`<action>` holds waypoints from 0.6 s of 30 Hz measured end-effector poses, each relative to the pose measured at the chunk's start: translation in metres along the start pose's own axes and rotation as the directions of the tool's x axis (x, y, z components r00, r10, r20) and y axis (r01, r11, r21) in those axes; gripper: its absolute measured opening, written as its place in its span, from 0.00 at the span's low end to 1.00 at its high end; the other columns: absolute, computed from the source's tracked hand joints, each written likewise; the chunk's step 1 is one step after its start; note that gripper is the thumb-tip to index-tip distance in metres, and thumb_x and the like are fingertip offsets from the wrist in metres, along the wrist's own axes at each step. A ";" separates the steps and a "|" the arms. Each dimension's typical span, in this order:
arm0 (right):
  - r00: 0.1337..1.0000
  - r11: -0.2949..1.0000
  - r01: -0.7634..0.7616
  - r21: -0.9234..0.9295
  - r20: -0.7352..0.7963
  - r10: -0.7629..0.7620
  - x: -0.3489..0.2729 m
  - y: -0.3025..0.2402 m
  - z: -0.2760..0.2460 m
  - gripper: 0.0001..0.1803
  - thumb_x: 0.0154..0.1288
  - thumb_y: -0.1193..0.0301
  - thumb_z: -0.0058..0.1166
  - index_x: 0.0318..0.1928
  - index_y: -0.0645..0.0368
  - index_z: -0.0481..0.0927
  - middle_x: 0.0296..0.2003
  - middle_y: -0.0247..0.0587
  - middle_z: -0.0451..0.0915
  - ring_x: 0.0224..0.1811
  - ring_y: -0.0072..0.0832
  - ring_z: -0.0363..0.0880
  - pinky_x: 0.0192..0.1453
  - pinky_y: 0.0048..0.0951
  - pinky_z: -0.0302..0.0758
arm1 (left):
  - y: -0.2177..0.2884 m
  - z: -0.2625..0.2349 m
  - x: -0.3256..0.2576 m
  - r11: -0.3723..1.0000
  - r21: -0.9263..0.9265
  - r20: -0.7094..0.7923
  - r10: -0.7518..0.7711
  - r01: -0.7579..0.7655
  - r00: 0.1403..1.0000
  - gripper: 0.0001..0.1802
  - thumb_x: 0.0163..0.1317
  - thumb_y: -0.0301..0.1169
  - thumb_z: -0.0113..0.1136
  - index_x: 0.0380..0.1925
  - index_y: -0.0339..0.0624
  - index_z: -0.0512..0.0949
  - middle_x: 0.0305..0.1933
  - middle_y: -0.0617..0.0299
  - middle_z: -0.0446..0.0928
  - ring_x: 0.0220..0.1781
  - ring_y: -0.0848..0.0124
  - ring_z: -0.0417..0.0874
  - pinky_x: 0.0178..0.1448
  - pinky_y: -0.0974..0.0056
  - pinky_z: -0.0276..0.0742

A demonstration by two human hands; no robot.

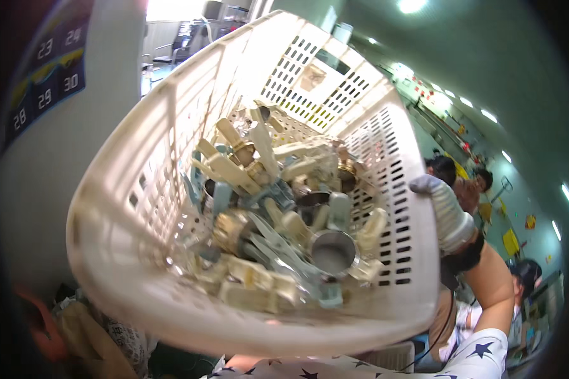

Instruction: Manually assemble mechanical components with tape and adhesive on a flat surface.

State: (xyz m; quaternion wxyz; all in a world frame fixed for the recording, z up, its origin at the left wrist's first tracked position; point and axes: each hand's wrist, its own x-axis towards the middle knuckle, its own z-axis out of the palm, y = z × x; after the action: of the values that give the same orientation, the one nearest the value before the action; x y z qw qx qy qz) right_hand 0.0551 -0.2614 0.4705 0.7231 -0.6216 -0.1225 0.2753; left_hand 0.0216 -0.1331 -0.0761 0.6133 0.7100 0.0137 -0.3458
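Observation:
A large white plastic basket (139, 309) with slotted walls fills the middle of the head view, tilted so its inside shows. My right hand (446, 211), in a pale knitted glove, is closed on the basket's right rim. My left hand is out of sight, with the basket across the lower part of the view. Jumbled inside are cream plastic pieces (231, 170) shaped like handles, pale blue ones (339, 211), and several short round metal cups or rings, such as a grey metal cup (333, 254) and a brass-coloured ring (231, 230). Clear, shiny bits lie among them.
At left a pale wall carries a dark blue numbered poster (47, 82). Other people (441, 169) are at the right, beyond my arm. Another light plastic crate (392, 357) shows below the basket. A chair (174, 47) stands far back at the upper left.

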 end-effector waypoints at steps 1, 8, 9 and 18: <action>0.999 0.997 -0.044 0.058 0.032 0.042 -0.008 0.010 0.017 0.36 0.53 0.66 0.51 0.63 0.69 0.62 0.52 0.55 0.75 0.50 0.44 0.77 0.61 0.43 0.72 | -0.007 -0.018 -0.011 1.000 -0.010 0.002 -0.001 0.001 1.000 0.19 0.54 0.32 0.58 0.49 0.49 0.77 0.45 0.59 0.81 0.39 0.66 0.82 0.43 0.61 0.80; 0.714 0.931 -0.101 -0.352 -0.677 -0.178 -0.101 0.034 0.072 0.32 0.52 0.66 0.52 0.57 0.71 0.70 0.43 0.51 0.80 0.41 0.38 0.82 0.50 0.37 0.79 | -0.028 -0.138 -0.055 0.999 -0.019 -0.005 -0.025 0.025 1.000 0.17 0.55 0.29 0.57 0.47 0.49 0.78 0.44 0.60 0.81 0.39 0.67 0.82 0.43 0.62 0.79; 0.659 0.925 0.067 -0.373 -0.679 -0.322 -0.113 0.047 0.071 0.13 0.52 0.69 0.55 0.35 0.68 0.81 0.26 0.38 0.81 0.26 0.24 0.80 0.36 0.27 0.77 | -0.027 -0.147 -0.054 0.999 -0.017 -0.011 -0.033 0.032 0.999 0.17 0.55 0.29 0.57 0.47 0.49 0.78 0.44 0.60 0.81 0.39 0.68 0.82 0.44 0.62 0.79; 0.400 0.931 -0.091 -0.353 -0.869 -0.291 -0.173 0.054 0.011 0.15 0.51 0.69 0.51 0.36 0.69 0.79 0.25 0.38 0.79 0.24 0.26 0.79 0.32 0.28 0.77 | -0.014 -0.207 -0.045 0.989 0.104 -0.040 -0.102 0.105 0.994 0.15 0.56 0.25 0.55 0.45 0.48 0.80 0.42 0.61 0.81 0.39 0.70 0.82 0.44 0.64 0.78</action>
State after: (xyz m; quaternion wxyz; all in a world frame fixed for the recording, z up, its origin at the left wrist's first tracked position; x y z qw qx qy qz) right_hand -0.1059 -0.3434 0.4490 0.5660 -0.7777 0.2073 -0.1786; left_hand 0.0792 0.0705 -0.0637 0.5557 0.7457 0.0429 -0.3651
